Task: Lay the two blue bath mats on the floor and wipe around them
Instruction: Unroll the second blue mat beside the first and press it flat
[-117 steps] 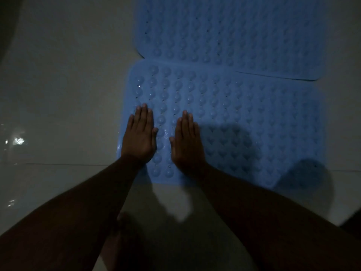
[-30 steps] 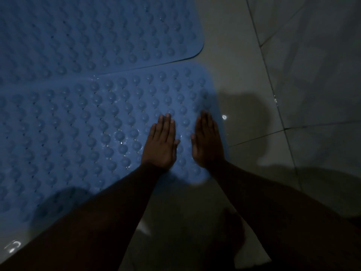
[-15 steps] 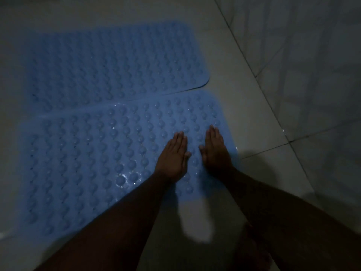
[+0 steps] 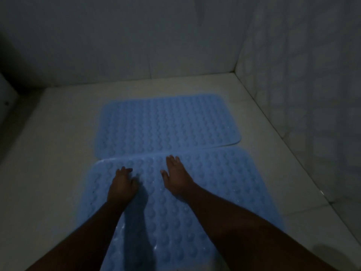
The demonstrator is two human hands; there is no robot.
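Floor (image 4: 48,153) flanks abutting mats (image 4: 166,122); left hand (image 4: 122,184), right hand (image 4: 176,177) on near mat (image 4: 224,182).

The near mat (image 4: 214,182) looks like rubbery plastic, studded with rounded bumps and glinting with wet drops. The far mat (image 4: 166,122) has the same bumpy finish. Floor (image 4: 48,143) and wall (image 4: 302,94) are smooth pale tile.

The pale floor (image 4: 58,133) carries two blue studded mats, both laid flat. The far mat (image 4: 166,122) and the near mat (image 4: 224,182) lie side by side — long edges touching, with bare floor around them.
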